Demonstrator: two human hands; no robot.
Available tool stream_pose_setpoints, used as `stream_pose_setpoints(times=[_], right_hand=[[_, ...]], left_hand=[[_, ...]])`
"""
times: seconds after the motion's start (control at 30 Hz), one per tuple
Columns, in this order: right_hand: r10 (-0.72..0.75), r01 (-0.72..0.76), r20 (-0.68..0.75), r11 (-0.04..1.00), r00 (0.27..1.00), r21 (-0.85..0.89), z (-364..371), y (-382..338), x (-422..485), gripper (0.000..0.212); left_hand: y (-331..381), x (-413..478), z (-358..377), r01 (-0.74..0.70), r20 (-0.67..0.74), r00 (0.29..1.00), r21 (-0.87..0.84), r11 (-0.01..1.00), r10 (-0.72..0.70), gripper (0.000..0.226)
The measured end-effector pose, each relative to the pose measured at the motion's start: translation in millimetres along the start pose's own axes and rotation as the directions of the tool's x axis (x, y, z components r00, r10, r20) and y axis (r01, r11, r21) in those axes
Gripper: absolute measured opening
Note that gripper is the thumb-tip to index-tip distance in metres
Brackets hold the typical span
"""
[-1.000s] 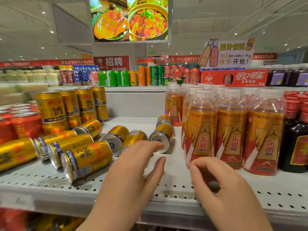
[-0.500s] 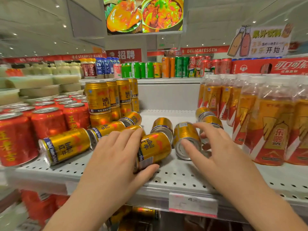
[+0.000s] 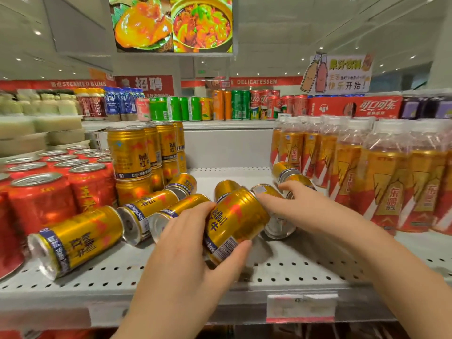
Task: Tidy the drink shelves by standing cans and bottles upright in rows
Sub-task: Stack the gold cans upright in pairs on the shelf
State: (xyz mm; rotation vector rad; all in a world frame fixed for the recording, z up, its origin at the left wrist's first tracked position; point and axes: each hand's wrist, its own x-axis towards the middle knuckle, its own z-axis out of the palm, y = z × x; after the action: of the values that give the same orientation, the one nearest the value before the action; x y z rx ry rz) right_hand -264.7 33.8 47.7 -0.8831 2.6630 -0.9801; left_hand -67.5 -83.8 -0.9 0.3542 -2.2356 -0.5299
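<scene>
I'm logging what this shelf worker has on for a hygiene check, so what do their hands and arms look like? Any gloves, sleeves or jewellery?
The left hand and the right hand are both bare: no gloves, and no rings show. The forearms are also uncovered down to the frame's lower edge, with no sleeve, watch or bracelet in view.

Left hand [image 3: 188, 245] curled, right hand [image 3: 305, 209] outstretched.

RedBull – gold can [image 3: 236, 217], DELICATESSEN – red banner [image 3: 256, 81]
</scene>
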Motion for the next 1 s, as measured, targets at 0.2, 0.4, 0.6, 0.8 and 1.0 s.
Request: stream_pose_setpoints(times=[0.2, 0.4, 0.6, 0.8, 1.0], right_hand=[[-0.131, 0.112, 0.028, 0.926, 0.991, 0.360, -10.4, 19.9, -18.8, 0.108], [-0.310, 0.307, -0.067, 0.848, 0.948, 0.432, -1.6, 34.1, -43.5, 0.096], [-0.403, 0.430, -0.150, 0.850, 0.903, 0.305, -14.6, 48.0, -60.0, 0.080], [-0.424, 0.448, -0.200, 0.889, 0.883, 0.094, -32.9, 63.1, -65.4, 0.078], [-0.474, 0.467, -0.165, 0.880, 0.865, -0.084, -52.8, 68.2, -57.7, 0.061]], left_hand=[[4.3, 2.9, 5.8, 0.032, -0.029, 0.999, -0.245, 0.969, -0.041, 0.057], [22.1, 20.3, 14.3, 0.055, -0.039, 0.996, -0.499, 0.865, -0.085, 0.041], [29.0, 29.4, 28.1, 0.057, -0.068, 0.992, -0.521, 0.852, -0.108, 0.053], [37.4, 27.0, 43.6, 0.067, -0.048, 0.993, -0.546, 0.835, -0.111, 0.056], [40.7, 26.1, 52.7, 0.098, -0.044, 0.989, -0.532, 0.841, -0.143, 0.056]])
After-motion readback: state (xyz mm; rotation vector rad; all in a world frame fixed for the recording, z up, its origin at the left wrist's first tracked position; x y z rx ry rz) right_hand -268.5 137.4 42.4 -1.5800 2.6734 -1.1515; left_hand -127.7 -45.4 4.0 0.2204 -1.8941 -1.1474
